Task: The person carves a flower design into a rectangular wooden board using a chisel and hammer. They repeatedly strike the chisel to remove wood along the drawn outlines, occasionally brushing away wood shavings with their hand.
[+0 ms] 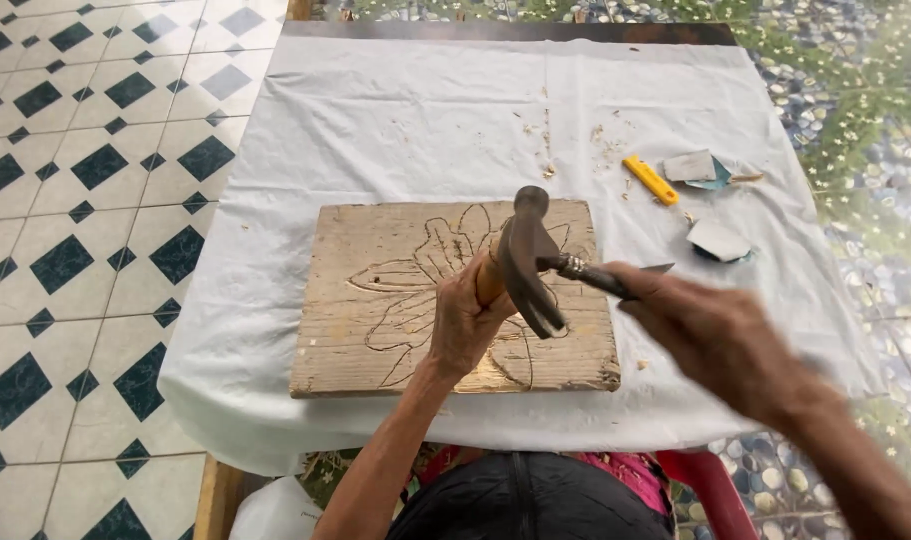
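Over the carved board (375, 300), left hand (462, 325) grips a hammer (523, 258); right hand (710, 335) clasps a chisel (600, 276), mid-carving; next blow needs a square strike on its butt.

Wooden board (375, 330): pale weathered tan, grain in streaks, with a carved leaf-and-flower outline in darker lines. Hammer (523, 262): dark grey-brown head, warm orange-brown handle. Chisel (595, 277): dark shaft, with a pale metallic band near the hammer head. Cloth (425, 120): plain white, faintly creased, dotted with light tan wood chips. Cutter (650, 179): yellow. Two folded sheets (717, 238): grey faces, teal undersides, possibly sandpaper, though too small to confirm. Floor tiles (85, 190): white with dark green diamonds in a repeating grid. Table covering (845, 110): printed pebbles and small white flowers on green. Seat (710, 485): red.
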